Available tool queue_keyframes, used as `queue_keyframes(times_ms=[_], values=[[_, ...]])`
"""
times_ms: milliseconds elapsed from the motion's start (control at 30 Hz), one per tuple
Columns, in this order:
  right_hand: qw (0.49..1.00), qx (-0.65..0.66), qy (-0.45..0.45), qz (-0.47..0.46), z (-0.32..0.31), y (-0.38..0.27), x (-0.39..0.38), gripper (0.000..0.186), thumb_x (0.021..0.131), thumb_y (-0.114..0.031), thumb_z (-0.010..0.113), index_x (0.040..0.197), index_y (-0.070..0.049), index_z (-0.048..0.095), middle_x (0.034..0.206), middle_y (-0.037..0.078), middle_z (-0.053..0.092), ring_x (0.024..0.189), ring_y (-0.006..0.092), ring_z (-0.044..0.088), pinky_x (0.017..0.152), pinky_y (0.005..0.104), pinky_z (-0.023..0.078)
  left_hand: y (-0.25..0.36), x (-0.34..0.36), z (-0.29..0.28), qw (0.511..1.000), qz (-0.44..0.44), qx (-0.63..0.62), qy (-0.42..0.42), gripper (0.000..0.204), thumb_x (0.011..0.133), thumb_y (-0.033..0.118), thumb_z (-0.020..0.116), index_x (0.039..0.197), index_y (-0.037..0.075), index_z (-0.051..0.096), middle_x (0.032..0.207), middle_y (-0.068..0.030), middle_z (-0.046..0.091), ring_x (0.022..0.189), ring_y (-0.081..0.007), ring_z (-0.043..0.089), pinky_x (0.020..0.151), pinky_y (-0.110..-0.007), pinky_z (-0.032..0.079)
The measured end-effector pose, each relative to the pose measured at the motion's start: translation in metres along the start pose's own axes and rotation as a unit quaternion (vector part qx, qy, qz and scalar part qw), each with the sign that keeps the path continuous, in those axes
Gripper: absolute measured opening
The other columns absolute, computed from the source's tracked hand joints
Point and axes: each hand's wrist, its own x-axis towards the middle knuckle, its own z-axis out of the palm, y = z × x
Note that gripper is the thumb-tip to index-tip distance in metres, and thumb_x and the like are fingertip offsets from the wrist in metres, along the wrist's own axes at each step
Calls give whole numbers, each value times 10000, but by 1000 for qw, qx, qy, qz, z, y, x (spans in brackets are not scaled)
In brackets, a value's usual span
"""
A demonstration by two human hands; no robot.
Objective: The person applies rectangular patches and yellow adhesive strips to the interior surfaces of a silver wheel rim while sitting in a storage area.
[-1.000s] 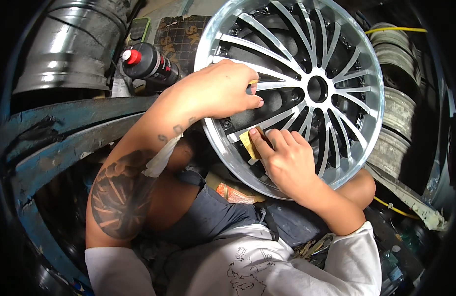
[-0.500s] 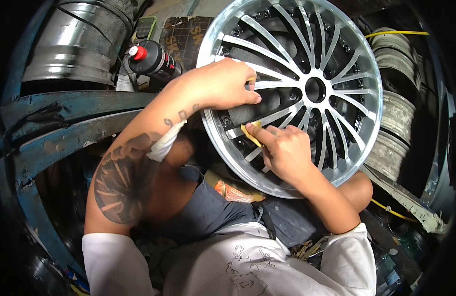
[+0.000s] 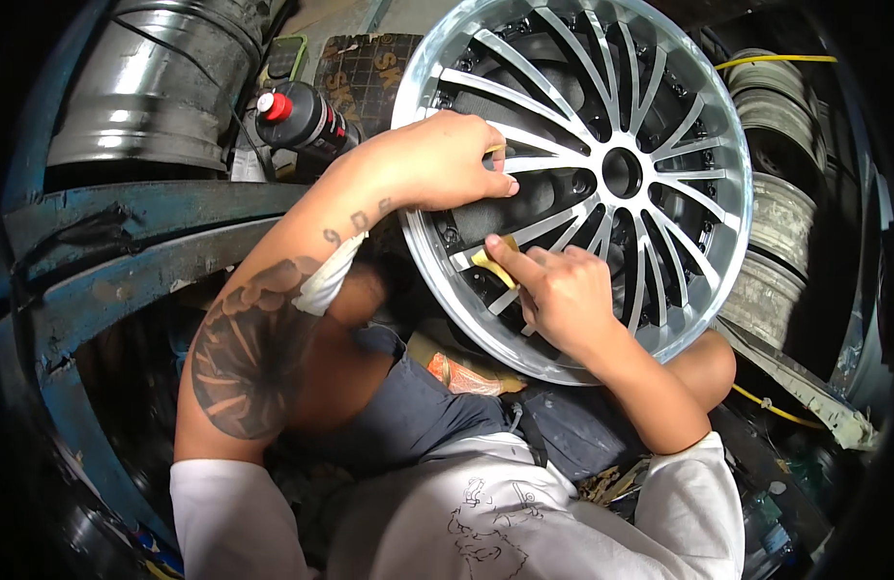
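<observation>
A multi-spoke alloy wheel rim [image 3: 736,237], with bright silver spokes and black gaps, leans tilted up in front of me. My right hand [image 3: 568,295] pinches a folded piece of yellow sandpaper [image 3: 495,263] against the outer end of a lower-left spoke, its index finger extended over the fold. Higher on the left side of the wheel, my left hand [image 3: 452,164] curls over another spoke. A thin yellow edge shows between its thumb and fingers; most of that piece is hidden.
A dark bottle with a red cap [image 3: 307,118] stands left of the wheel, by a large metal rim [image 3: 142,106]. Blue metal bars [image 3: 166,215] run along the left. More rims [image 3: 776,222] are stacked at the right, near a yellow cord [image 3: 780,59]. An orange packet [image 3: 466,375] lies below.
The right hand's index finger has lifted and straightened slightly over the sandpaper, still near the same spoke end. The left hand holds almost the same place. The whole view has shifted slightly.
</observation>
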Motion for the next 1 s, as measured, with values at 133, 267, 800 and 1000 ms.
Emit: queue_keyframes(times_ms=[133, 267, 800, 1000], values=[[999, 12, 36, -17, -10, -6, -4, 606, 671, -63, 758, 1270, -148, 725, 664, 6, 593, 551, 213, 584, 581, 355, 457, 0, 1, 2, 1000, -4, 28, 0, 454, 903, 463, 731, 1048, 33, 708, 872, -225, 715, 876, -364, 705, 804, -428, 530], [1000, -10, 11, -15, 4, 1, -2, 581, 677, -62, 757, 1253, -132, 728, 662, 7, 599, 563, 204, 607, 575, 351, 446, -4, 3, 3, 1000, -1, 21, 14, 453, 901, 467, 725, 1034, 35, 706, 881, -228, 716, 892, -364, 709, 806, -430, 531], [995, -72, 26, -69, 11, 5, -2, 613, 721, -129, 703, 1327, -46, 652, 666, 2, 538, 539, 159, 587, 571, 324, 416, -1, 3, 6, 999, 22, 41, 23, 424, 905, 442, 738, 1019, 34, 707, 860, -224, 711, 877, -359, 709, 798, -428, 532], [995, -61, 31, -72, 13, 4, -2, 596, 721, -129, 693, 1311, -46, 665, 670, -4, 559, 534, 171, 579, 572, 330, 418, 0, 2, 6, 999, 4, 34, 24, 389, 904, 398, 744, 1020, 28, 710, 895, -230, 714, 918, -378, 700, 828, -440, 528]])
